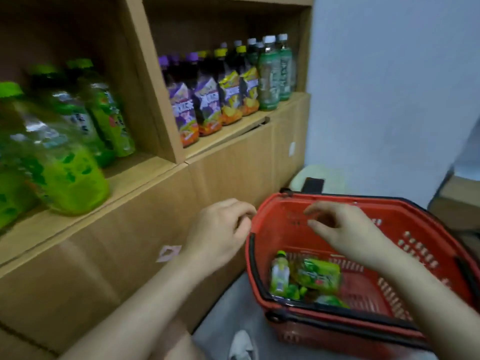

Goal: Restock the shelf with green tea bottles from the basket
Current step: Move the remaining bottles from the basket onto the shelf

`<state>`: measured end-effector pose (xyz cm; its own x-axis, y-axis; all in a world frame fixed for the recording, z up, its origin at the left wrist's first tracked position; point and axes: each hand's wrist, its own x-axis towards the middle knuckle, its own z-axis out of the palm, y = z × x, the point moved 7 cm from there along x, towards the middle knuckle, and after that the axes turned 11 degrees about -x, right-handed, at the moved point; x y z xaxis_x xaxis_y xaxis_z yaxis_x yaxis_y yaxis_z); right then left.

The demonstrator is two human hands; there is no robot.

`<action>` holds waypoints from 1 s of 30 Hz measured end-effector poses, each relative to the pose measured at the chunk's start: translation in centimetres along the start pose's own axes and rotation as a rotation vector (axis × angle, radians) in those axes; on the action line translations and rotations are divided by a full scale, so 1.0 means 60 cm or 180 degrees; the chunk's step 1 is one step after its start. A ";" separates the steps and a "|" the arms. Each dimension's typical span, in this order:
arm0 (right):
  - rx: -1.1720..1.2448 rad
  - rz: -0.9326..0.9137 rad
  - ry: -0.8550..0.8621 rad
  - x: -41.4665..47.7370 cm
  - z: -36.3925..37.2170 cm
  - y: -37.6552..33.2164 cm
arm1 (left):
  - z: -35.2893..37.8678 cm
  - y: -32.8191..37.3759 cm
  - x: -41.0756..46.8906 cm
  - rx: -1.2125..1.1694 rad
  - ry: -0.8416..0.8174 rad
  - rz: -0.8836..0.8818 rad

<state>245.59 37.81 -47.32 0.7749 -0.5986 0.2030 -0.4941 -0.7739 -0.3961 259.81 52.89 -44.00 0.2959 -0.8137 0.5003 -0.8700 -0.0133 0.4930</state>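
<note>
A red plastic basket (405, 229) stands on the floor at the lower right. Green tea bottles (311, 276) lie in its near left corner. More green tea bottles (65, 157) stand blurred on the left cardboard shelf (145, 172). My left hand (220, 235) hovers just left of the basket's rim, fingers loosely curled, holding nothing. My right hand (345, 229) hangs over the basket's inside, above the bottles, fingers relaxed and empty.
The right shelf compartment holds purple-capped and yellow-capped juice bottles (207, 100) and dark green bottles (275, 74). A pale blue wall (389, 100) rises behind the basket. A pale stool with a black object (314, 183) sits beyond the basket. Cardboard boxes (457, 203) stand at the far right.
</note>
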 end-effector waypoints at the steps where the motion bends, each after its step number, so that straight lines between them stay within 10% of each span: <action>1: -0.0045 0.0105 -0.0044 -0.010 0.010 0.031 | 0.044 -0.002 0.015 -0.0095 -0.0154 -0.0039; 11: -0.0422 0.0978 -0.0818 -0.086 0.114 0.253 | 0.401 -0.074 0.045 0.0494 -0.2219 -0.0650; 22: 0.0210 0.1294 -0.1227 0.012 0.258 0.308 | 0.642 -0.265 -0.041 0.1274 -0.3327 -0.2076; 30: 0.1383 0.2091 -0.1031 0.013 0.317 0.369 | 0.657 -0.326 -0.036 0.0724 -0.2882 -0.2689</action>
<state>242.75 24.12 -72.98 0.4910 -0.7585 -0.4284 -0.7390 -0.1023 -0.6659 260.61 31.98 -82.79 0.4944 -0.6073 -0.6219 -0.6163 -0.7494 0.2419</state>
